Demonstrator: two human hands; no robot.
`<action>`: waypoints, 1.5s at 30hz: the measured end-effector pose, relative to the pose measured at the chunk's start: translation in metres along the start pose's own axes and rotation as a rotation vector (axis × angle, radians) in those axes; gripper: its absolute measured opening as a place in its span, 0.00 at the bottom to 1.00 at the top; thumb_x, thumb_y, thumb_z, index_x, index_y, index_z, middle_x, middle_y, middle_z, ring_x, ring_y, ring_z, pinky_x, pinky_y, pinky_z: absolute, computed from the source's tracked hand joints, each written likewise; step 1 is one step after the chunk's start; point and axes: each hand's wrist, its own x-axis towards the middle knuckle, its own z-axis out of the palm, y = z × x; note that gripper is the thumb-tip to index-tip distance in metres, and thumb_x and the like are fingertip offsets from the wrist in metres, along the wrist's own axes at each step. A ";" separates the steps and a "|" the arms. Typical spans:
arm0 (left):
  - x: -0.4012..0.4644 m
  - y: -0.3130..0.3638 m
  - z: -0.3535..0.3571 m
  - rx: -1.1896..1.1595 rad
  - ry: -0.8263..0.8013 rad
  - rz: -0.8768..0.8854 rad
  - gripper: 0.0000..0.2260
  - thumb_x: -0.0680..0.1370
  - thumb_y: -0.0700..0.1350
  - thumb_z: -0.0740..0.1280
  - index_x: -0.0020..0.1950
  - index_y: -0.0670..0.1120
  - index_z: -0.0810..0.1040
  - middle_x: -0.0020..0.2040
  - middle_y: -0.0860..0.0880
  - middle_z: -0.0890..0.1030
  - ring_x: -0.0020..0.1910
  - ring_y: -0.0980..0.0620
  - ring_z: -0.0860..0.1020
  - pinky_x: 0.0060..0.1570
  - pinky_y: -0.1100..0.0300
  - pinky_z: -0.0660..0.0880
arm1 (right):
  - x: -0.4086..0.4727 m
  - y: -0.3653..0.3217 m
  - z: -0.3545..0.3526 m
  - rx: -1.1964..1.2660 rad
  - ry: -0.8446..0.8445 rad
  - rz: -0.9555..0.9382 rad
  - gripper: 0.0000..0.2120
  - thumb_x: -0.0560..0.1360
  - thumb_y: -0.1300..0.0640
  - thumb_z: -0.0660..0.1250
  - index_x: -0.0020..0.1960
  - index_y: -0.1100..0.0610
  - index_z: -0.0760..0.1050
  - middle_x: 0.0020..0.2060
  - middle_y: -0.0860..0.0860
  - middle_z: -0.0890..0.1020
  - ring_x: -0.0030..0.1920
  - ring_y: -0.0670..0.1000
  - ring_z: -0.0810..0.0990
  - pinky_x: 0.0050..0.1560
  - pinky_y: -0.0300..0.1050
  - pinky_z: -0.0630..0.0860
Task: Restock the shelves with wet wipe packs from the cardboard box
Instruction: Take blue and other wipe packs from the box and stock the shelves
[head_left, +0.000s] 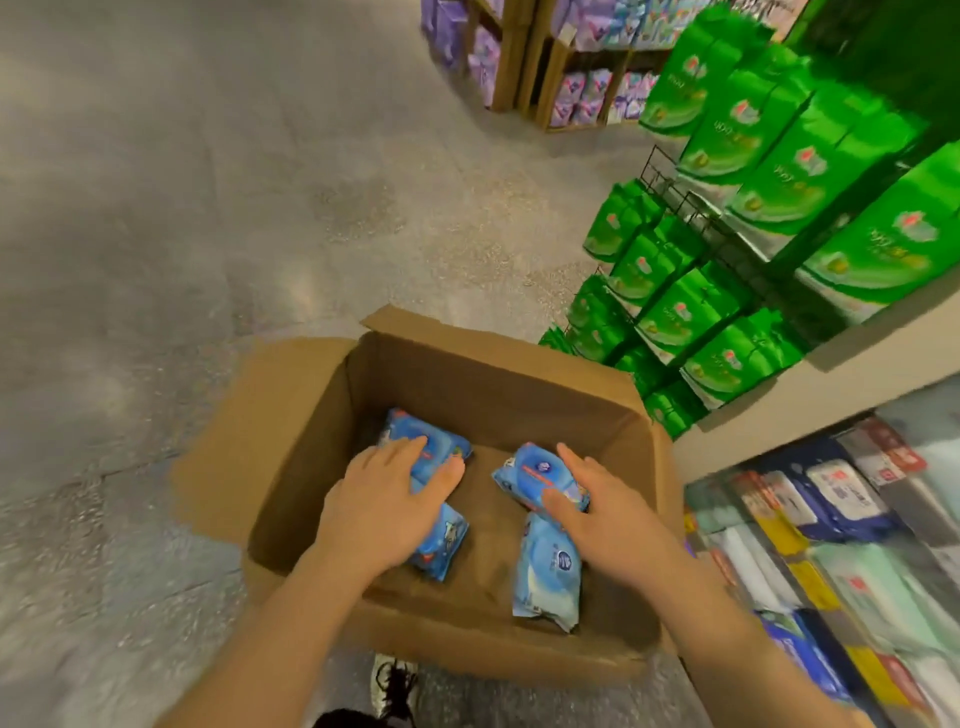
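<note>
Your left hand (387, 501) grips a blue wet wipe pack (428, 441), your right hand (605, 512) another blue pack (530, 475), inside the open brown cardboard box (291, 415).

Speckled grey concrete floor (208, 218), glossy under overhead light. Wooden shelving (511, 57) far back, stocked with purple packs (483, 62). Black wire rack (670, 176) at right carrying green packs (769, 171). Pale shelf board (831, 379) beneath.

The left hand (387, 501) hides much of a blue pack (441, 540); shelf goods (831, 545) at right are blurred.
</note>
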 end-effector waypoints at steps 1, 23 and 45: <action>0.007 -0.002 0.001 0.002 -0.010 -0.002 0.33 0.80 0.70 0.53 0.82 0.58 0.60 0.82 0.57 0.60 0.81 0.51 0.55 0.78 0.49 0.56 | 0.006 0.003 0.003 -0.018 -0.005 0.022 0.32 0.82 0.39 0.60 0.82 0.42 0.55 0.81 0.49 0.62 0.82 0.50 0.55 0.76 0.50 0.62; 0.116 -0.034 0.123 -0.079 -0.123 -0.241 0.42 0.68 0.76 0.48 0.80 0.60 0.63 0.81 0.58 0.62 0.81 0.52 0.55 0.80 0.47 0.54 | 0.232 0.165 0.152 -0.557 -0.148 0.296 0.62 0.64 0.26 0.72 0.82 0.52 0.42 0.76 0.63 0.58 0.77 0.67 0.55 0.77 0.65 0.50; 0.070 0.051 0.059 -0.467 -0.282 -0.186 0.37 0.70 0.74 0.68 0.74 0.55 0.74 0.72 0.56 0.76 0.71 0.53 0.73 0.71 0.50 0.68 | 0.030 0.038 -0.001 -0.602 0.261 -0.165 0.57 0.55 0.34 0.70 0.81 0.49 0.58 0.53 0.52 0.78 0.55 0.56 0.74 0.68 0.64 0.63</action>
